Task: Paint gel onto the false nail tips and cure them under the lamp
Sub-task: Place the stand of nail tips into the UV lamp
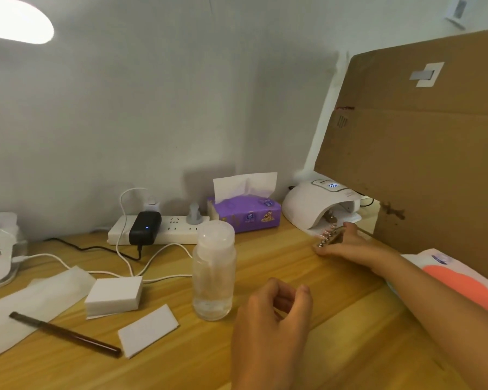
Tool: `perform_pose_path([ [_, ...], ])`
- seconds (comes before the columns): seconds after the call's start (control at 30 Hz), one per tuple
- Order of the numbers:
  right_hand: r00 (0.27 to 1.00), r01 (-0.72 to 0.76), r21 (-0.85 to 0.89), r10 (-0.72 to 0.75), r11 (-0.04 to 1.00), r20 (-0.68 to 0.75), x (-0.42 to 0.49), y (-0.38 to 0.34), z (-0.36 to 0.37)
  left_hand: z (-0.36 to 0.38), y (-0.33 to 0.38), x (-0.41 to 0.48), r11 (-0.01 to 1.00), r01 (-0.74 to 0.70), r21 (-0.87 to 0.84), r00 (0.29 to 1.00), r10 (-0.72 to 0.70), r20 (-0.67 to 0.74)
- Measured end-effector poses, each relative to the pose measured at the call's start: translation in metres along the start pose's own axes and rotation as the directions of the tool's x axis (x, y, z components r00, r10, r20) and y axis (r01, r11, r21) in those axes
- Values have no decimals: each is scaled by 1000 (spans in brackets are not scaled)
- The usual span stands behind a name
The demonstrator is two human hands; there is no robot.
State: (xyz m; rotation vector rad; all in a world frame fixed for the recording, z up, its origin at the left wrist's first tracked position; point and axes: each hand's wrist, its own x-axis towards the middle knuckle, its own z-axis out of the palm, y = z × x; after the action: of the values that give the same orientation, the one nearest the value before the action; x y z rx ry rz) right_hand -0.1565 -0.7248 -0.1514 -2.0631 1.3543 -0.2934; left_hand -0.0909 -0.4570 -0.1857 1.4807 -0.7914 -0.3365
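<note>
White lamp (307,204) opened toward the right hand (347,243), whose fingers (351,227) gripped a nail-tip strip (328,237). The left hand (268,319) hung loosely curled, empty.

Smooth light wooden tabletop (335,305); glossy white plastic dome nail lamp (307,204); matt brown cardboard sheet (420,164); see-through clear plastic bottle (214,277); shiny, metallic-looking nail tip strip (328,237).

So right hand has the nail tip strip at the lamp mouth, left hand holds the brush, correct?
Not the brush part. In the head view the left hand is loosely curled and holds nothing; the brush lies on the table to its left. The rest stands.
</note>
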Motion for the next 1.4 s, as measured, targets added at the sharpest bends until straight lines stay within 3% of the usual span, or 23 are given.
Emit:
perform_pose_path([
  [0.07, 999, -19, -53, 16, 998, -47, -4, -3, 7, -1, 0, 0, 1000, -1, 1, 1000, 1, 2],
  [0.23, 940, -45, -371, -86, 928, -330, -18, -11, 33, -1, -1, 0, 1000, -10, 8, 1000, 10, 9],
  [0.4, 938, -22, -347, -101, 937, -332, -20, -13, 30, -1, -1, -1, 1000, -19, 2, 1000, 19, 7],
  [0.6, 912, -98, -530, -137, 842, -388, -27, -14, 4, -2, -2, -3, 999, -47, 14, 999, 47, 7],
  [0.77, 892, -130, -379, -58, 916, -448, -25, -5, -21, -2, -2, -3, 998, -64, 25, 998, 63, 22],
  [0.97, 879, -39, -240, -81, 970, -469, -20, 6, -23, -3, -3, -3, 998, -63, 31, 998, 63, 29],
  [1.4, 883, -62, -240, -59, 969, -467, 9, -14, 14, 1, -1, 3, 1000, 13, 2, 999, -13, 32],
])
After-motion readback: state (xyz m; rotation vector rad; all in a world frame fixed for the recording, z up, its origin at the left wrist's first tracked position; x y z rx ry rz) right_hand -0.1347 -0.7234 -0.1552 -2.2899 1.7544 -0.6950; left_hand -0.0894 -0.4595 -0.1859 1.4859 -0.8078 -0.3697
